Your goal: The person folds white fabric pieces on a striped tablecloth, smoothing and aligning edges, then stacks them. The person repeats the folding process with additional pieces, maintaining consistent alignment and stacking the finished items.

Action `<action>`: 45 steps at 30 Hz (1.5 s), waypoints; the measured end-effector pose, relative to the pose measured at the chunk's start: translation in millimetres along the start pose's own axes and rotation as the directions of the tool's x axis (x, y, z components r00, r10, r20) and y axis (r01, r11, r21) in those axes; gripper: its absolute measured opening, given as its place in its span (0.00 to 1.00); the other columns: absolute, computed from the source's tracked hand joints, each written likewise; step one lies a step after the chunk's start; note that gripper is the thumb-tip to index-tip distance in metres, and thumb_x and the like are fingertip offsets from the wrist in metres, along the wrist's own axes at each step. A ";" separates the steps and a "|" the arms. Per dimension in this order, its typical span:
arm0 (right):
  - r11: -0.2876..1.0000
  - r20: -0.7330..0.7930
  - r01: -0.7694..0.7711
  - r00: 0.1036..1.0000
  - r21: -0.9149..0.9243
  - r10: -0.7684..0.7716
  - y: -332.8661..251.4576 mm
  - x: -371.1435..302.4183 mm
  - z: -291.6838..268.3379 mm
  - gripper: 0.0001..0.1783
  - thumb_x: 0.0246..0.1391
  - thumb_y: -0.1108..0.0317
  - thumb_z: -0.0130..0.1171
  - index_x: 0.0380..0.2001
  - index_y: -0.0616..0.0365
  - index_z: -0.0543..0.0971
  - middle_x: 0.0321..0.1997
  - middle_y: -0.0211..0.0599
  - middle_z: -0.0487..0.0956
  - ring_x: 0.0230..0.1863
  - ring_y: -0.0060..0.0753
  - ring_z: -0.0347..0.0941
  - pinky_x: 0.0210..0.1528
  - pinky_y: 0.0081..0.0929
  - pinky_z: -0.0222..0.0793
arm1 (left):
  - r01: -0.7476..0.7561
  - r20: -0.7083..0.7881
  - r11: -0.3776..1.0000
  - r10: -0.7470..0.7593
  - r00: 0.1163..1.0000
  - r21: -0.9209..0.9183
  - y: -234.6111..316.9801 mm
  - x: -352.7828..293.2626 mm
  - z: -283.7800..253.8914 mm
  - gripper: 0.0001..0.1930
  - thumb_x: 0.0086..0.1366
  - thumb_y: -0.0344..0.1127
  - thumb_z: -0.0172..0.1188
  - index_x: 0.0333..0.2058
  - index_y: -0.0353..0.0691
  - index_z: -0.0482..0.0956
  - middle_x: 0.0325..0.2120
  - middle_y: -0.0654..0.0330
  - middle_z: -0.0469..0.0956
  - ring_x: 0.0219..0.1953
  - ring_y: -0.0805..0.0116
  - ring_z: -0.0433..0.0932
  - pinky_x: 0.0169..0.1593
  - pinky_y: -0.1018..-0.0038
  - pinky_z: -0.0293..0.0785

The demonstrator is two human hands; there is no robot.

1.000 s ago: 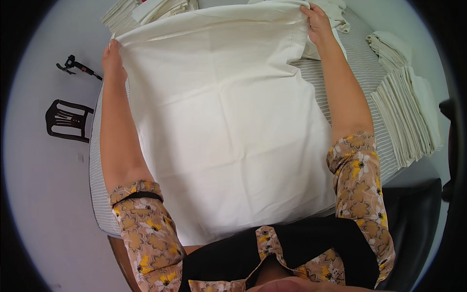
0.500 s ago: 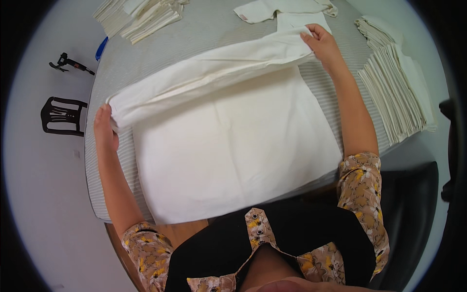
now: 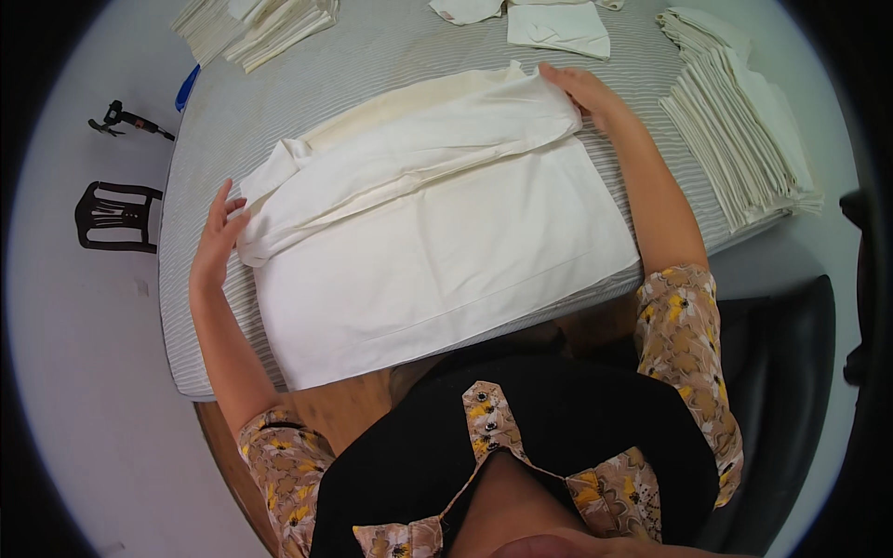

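At one cloth (image 3: 437, 242) — two hands (image 3: 218, 244) (image 3: 588, 93)

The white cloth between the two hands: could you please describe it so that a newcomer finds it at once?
On the grey-striped table, find the near edge, between the left hand and right hand. The large white cloth lies there, its far part loosely rumpled. Unlike the cloth stacks, it is broadly spread.

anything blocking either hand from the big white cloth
Nothing visible does. The left hand is right beside the left edge of the big white cloth, and the right hand is at its far right corner. The small folded cloth lies beyond the right hand, not between.
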State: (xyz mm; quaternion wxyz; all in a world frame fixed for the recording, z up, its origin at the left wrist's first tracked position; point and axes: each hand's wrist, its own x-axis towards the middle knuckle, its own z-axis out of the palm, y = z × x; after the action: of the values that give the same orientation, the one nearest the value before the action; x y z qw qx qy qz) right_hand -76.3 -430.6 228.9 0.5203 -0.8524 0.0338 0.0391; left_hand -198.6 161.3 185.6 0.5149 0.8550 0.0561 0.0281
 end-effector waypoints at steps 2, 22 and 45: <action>0.999 0.089 0.016 0.996 0.045 -0.020 -10.9 -1.0 -3.0 0.35 0.56 0.40 0.67 0.52 0.62 0.78 0.43 0.34 0.81 0.39 0.26 0.77 0.38 0.25 0.73 | -0.034 -0.003 0.990 0.035 0.999 0.139 21.0 16.5 11.4 0.41 0.65 0.47 0.63 0.74 0.51 0.57 0.64 0.49 0.70 0.65 0.55 0.69 0.64 0.63 0.68; 0.957 -0.105 0.288 0.953 0.039 -0.283 15.2 24.8 18.2 0.34 0.61 0.67 0.63 0.70 0.42 0.69 0.60 0.38 0.73 0.50 0.29 0.70 0.54 0.23 0.68 | 0.088 -0.321 0.996 -0.090 0.943 -0.020 -7.2 94.8 42.3 0.41 0.69 0.54 0.61 0.72 0.38 0.58 0.62 0.41 0.70 0.66 0.53 0.67 0.65 0.60 0.66; 0.456 -0.322 0.251 0.433 -0.854 -0.842 -43.8 -55.8 52.4 0.12 0.56 0.56 0.70 0.35 0.51 0.84 0.34 0.31 0.81 0.39 0.37 0.77 0.40 0.34 0.72 | -0.056 -0.359 0.995 0.082 0.930 0.080 -56.4 21.5 29.9 0.32 0.67 0.37 0.66 0.69 0.52 0.70 0.58 0.54 0.77 0.50 0.66 0.79 0.54 0.73 0.74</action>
State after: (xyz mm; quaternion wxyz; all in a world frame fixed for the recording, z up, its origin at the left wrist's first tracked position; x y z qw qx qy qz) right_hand -129.1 -363.1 249.4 0.0738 -0.8698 -0.0927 -0.4790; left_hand -177.9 163.9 121.5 0.4649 0.8537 0.1207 0.2011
